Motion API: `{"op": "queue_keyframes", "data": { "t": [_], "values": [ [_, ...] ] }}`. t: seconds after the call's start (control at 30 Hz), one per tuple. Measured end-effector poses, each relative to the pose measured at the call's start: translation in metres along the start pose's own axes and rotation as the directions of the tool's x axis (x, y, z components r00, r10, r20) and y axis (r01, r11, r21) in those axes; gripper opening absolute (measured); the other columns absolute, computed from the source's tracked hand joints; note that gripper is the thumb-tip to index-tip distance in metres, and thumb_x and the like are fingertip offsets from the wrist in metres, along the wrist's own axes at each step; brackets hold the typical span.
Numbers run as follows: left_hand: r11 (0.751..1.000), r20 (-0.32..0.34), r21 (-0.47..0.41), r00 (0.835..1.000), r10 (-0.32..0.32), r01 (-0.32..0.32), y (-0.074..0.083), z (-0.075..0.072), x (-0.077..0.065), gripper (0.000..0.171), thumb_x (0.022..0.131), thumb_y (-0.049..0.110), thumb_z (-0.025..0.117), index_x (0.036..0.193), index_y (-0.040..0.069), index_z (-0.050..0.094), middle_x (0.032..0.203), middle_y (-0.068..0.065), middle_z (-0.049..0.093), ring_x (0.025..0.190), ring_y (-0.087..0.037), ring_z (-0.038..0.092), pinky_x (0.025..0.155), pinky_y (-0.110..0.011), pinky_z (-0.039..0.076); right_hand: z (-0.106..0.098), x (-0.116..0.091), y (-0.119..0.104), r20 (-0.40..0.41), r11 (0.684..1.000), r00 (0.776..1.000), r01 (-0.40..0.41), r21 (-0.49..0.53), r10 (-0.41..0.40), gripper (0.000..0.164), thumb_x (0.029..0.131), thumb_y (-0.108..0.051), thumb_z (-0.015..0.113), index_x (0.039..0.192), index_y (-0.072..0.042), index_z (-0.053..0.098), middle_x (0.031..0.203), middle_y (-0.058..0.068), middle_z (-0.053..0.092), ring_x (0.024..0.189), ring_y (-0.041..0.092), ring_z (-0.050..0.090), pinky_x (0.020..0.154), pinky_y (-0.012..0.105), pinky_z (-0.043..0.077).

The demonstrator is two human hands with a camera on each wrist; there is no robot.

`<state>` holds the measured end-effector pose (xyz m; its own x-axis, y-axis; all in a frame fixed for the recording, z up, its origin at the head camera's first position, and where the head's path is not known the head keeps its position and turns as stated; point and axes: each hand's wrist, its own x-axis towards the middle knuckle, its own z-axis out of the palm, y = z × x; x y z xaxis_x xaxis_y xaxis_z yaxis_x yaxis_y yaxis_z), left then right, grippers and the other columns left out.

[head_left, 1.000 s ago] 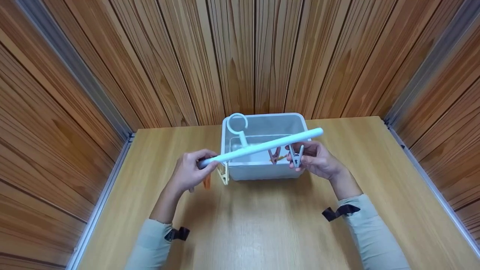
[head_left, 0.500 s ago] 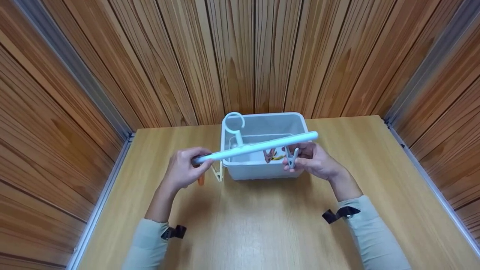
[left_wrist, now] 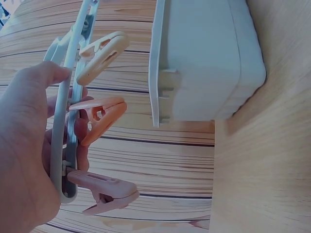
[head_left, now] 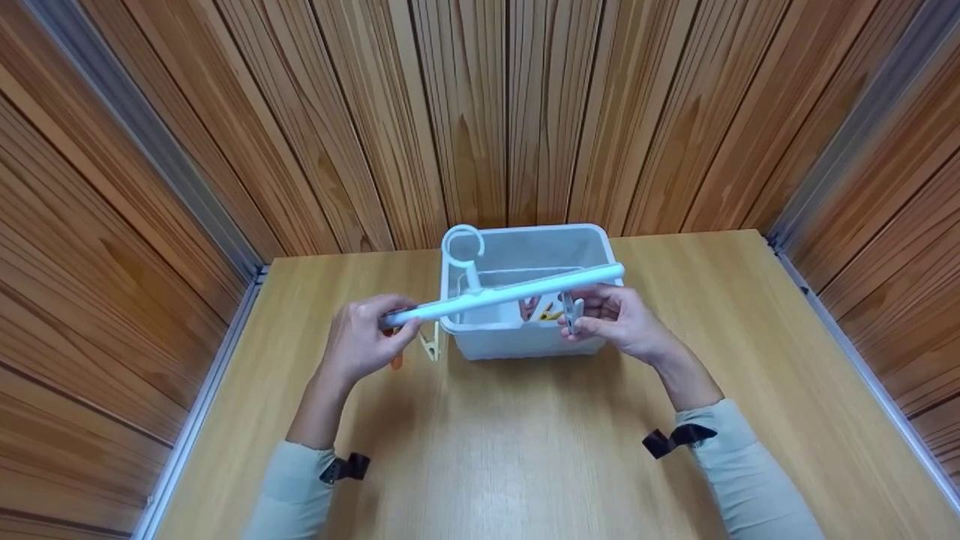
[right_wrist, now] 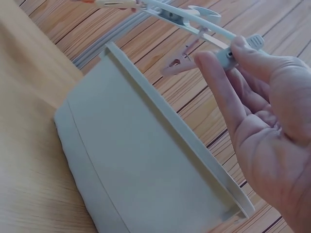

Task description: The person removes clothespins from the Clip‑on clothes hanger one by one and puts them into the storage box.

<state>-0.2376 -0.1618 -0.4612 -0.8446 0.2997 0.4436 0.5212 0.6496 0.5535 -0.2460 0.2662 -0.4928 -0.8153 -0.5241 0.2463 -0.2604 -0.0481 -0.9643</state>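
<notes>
Hanger (head_left: 517, 291) in pale blue, held up in mid-air over the near side of the tub (head_left: 525, 343), and from the head camera its long straight bar slants up to the right. A round, open-ended hook (head_left: 446, 247) sticks out of the middle on a short stem. Close up at the left wrist, the bar shows as two slim rails with a gap between, rounded off at the end. And look at those clips — a cream clip (left_wrist: 104, 60), an orange clip (left_wrist: 105, 124) and a dusty mauve clip (left_wrist: 112, 188), all along the left part, with a pale pink clip (right_wrist: 170, 70) further right.

Left hand (head_left: 366, 337) grips the left end, thumb across the front, fingers round behind. Right hand (head_left: 619, 322) pinches a grey-blue clip (head_left: 571, 319) between thumb and fingers, just below the bar's right part. Something small and yellow (head_left: 553, 315) shows inside the tub, which sits on the wooden table (head_left: 480, 450).
</notes>
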Motion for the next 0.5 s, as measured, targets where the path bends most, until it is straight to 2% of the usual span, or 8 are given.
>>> {"op": "queue_keyframes", "data": {
  "t": [0.23, 0.4, 0.5],
  "values": [
    [0.995, -0.020, 0.086, 0.999, 0.048, -0.046, 0.007, 0.000, -0.001, 0.023, 0.101, 0.029, 0.083, 0.115, 0.010, 0.086, 0.097, -0.008, 0.086, 0.068, -0.022, 0.068, 0.065, -0.023, 0.048, 0.005, 0.001, -0.002, -0.074, 0.998, 0.997, -0.035, -0.051, 0.032, 0.044, 0.108, 0.003, 0.068, 0.147, 0.018, 0.053, 0.123, 0.005, 0.078, 0.104, 0.011, 0.084, 0.093, 0.031, 0.069],
    [0.990, -0.028, 0.131, 0.998, 0.053, -0.049, 0.013, 0.000, -0.005, 0.023, 0.100, 0.029, 0.083, 0.113, 0.011, 0.086, 0.087, -0.007, 0.083, 0.058, -0.009, 0.051, 0.056, -0.021, 0.038, 0.005, 0.001, -0.001, -0.090, 0.996, 0.995, -0.047, -0.076, 0.040, 0.046, 0.108, 0.001, 0.069, 0.147, 0.020, 0.053, 0.120, 0.004, 0.079, 0.103, 0.010, 0.083, 0.092, 0.029, 0.068],
    [0.988, -0.019, 0.152, 0.999, 0.041, -0.038, 0.017, 0.000, -0.007, 0.022, 0.100, 0.029, 0.083, 0.112, 0.011, 0.086, 0.081, -0.006, 0.079, 0.056, -0.006, 0.044, 0.054, -0.021, 0.034, 0.005, 0.002, -0.001, -0.104, 0.994, 0.993, -0.065, -0.087, 0.056, 0.047, 0.108, 0.001, 0.070, 0.146, 0.022, 0.052, 0.117, 0.003, 0.078, 0.101, 0.009, 0.083, 0.091, 0.028, 0.068]
  ]
}}
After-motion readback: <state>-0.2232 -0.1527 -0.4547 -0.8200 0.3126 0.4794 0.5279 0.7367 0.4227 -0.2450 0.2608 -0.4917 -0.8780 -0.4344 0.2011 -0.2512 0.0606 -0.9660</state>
